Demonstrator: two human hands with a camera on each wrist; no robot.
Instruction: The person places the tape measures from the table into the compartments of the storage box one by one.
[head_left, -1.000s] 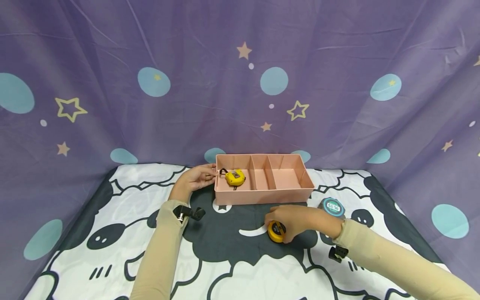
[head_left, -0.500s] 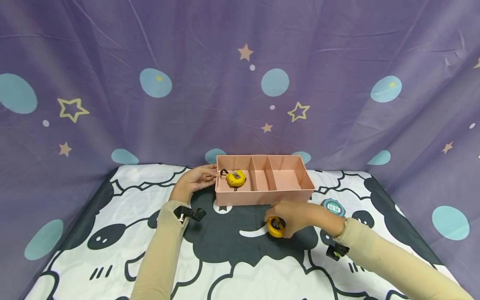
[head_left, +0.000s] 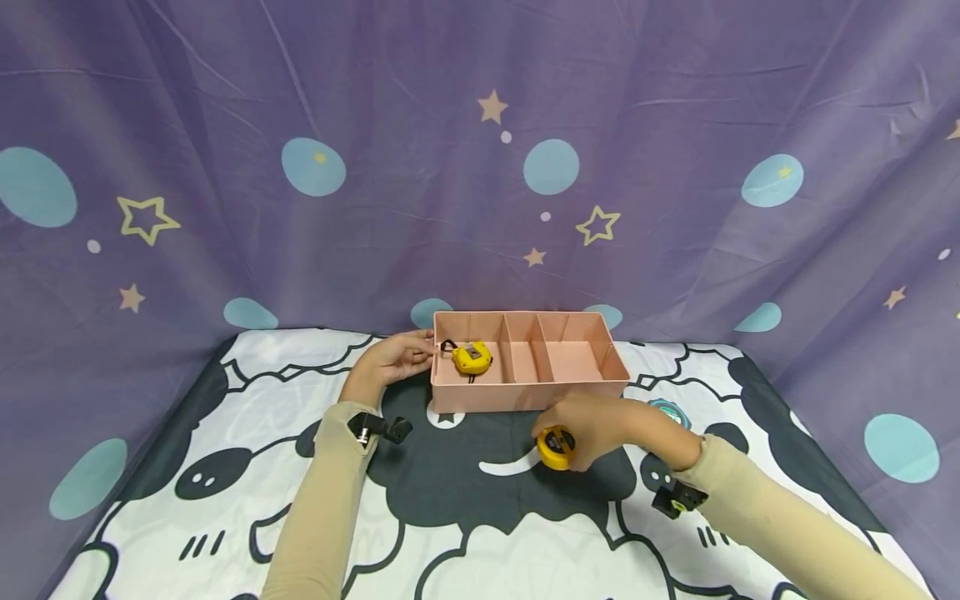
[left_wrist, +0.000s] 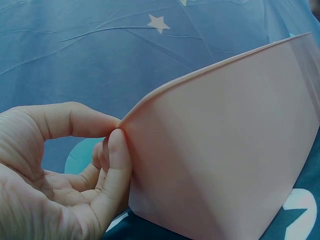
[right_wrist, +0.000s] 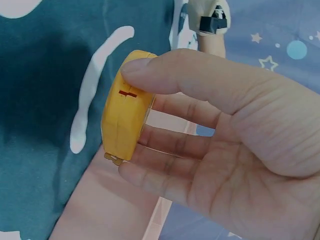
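A pink divided box (head_left: 528,398) stands at the back of the table, its long side facing me. My left hand (head_left: 395,357) pinches the box's left end at the rim; thumb and finger meet at the corner in the left wrist view. In its left compartment lies a yellow tape measure (head_left: 472,357) with a black strap. My right hand (head_left: 600,427) grips a second yellow tape measure (right_wrist: 127,107), thumb on one edge and fingers along the opposite side. This tape measure is close in front of the box, its round dark label facing me in the head view.
A round teal thing with a pale face (head_left: 670,411) lies right of the box, partly hidden by my right wrist. The box's middle and right compartments show bare floors. A purple curtain (head_left: 420,242) hangs behind the table, which has a black-and-white printed cloth (head_left: 540,554).
My right hand has moved slightly back toward the box with the tape measure, and its wrist now covers more of the teal thing. My left hand stays at the box's left end.
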